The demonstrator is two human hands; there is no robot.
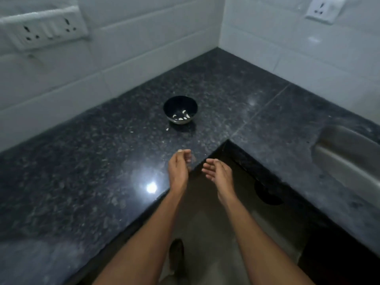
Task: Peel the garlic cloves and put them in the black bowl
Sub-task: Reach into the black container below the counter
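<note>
While peeled garlic cloves [182,116] sit in the black bowl [180,109] mid-frame, left hand [178,167] and right hand [218,171] hang loose, empty, low centre.

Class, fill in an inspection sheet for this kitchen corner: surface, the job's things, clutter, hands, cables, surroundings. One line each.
Surface: dark speckled granite counter, L-shaped, glossy, with a bright light reflection near its front edge.
Job's things: black bowl upright on the counter, several pale peeled garlic cloves inside.
Clutter: a few small pale scraps on the counter just in front of the bowl; too small to say whether peel or clove.
Hands: left hand and right hand held apart above the counter's inner corner, fingers loosely curled; whether the left holds anything is unclear.
Cables: nothing seen.
Surroundings: white tiled walls, switch-and-socket panel at left, socket at upper right, steel sink at right.
</note>
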